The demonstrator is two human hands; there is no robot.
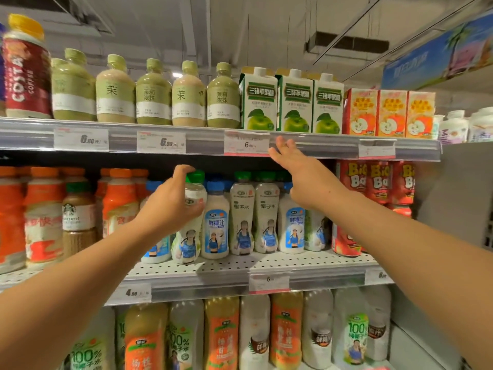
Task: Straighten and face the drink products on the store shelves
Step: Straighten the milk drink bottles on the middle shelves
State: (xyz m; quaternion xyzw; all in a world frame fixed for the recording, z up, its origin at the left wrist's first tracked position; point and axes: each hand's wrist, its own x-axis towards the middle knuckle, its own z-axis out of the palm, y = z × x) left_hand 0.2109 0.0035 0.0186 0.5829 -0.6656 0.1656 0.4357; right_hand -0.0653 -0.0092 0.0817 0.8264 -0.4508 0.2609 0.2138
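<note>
head | left hand (170,201) grips green-capped bottle (190,217) | right hand (290,166) spread wide, holding nothing

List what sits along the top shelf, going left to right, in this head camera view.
Red Costa coffee bottle → green-capped tea bottles → green apple cartons → red apple juice boxes → white bottles.

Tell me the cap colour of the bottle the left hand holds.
Green, on the bottle in the left hand; head view.

Costa bottle (26,68) cut at left edge, price tags (246,143) blurred (small print unreadable), right hand (296,166) fingertips smeared
</note>
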